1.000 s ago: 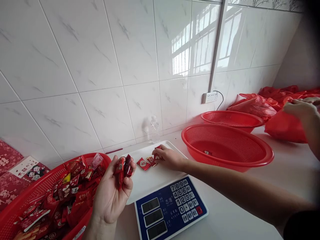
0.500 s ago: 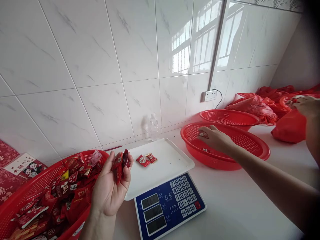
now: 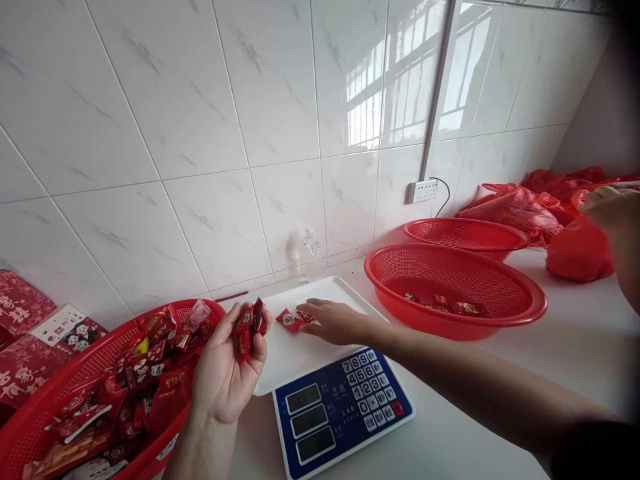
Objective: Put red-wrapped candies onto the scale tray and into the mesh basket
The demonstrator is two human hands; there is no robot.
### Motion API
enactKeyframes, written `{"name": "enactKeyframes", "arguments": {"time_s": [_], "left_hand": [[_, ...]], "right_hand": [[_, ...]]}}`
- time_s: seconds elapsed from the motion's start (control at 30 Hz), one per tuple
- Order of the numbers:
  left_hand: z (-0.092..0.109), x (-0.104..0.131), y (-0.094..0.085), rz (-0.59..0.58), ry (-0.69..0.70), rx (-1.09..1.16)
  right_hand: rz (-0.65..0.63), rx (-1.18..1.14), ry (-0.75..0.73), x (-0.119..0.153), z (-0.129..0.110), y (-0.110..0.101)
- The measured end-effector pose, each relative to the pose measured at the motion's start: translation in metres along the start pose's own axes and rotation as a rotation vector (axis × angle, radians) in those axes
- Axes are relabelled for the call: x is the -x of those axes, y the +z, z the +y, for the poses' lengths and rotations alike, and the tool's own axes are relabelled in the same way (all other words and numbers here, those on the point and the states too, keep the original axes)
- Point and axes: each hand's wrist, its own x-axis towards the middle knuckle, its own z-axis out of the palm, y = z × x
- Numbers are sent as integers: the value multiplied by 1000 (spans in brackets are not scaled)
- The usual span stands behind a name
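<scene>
My left hand [image 3: 227,383] is closed around several red-wrapped candies [image 3: 244,335], held up beside the scale's white tray [image 3: 285,363]. Over that tray, my right hand [image 3: 340,322] lies palm down with its fingers stretched out. Its fingertips are at a small red candy [image 3: 304,316], partly covering it; another red candy [image 3: 289,320] rests just to the left. The blue keypad panel of the scale [image 3: 340,413] faces me below the tray. Left of my left hand stands a red basket [image 3: 65,373] filled with red-wrapped candies.
Right of the scale, a red perforated basket [image 3: 455,257] has several wrapped candies in its bottom. Another red basket [image 3: 465,230] stands behind it. A clear bottle [image 3: 312,253] is by the wall. Another person's hand [image 3: 613,207] is near the red bags [image 3: 525,210] at far right.
My right hand has moved left from the right basket to the candies on the tray. The candy it had there is gone from its fingers. My left hand still holds its candies.
</scene>
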Motion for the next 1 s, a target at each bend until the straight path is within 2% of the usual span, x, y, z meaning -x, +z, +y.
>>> {"name": "enactKeyframes", "arguments": {"time_s": [0.1,0.2,0.4,0.57,0.67,0.73,0.9,1.0], "left_hand": [[0,0,0,1,0,-17],[-1,1,0,-5,2,-33],[-3,-1,0,-1,12,-85],[-4,-4,-1,22,21,-127],[-5,-4,-1,43,31,-143],[-7,-5,0,61,38,-149],[-13,-6,5,114,65,-164],[-17,-7,3,94,73,-193]], "right_hand": [[21,133,40,-22,-29,20],[48,227,50,-38,-41,31],[14,226,20,-52,-39,36],[34,226,29,-43,-30,22],[103,251,68,-24,-16,1],[161,278,146,-11,0,-18],[295,376,429,26,57,-65],[310,432,569,49,90,-79]]}}
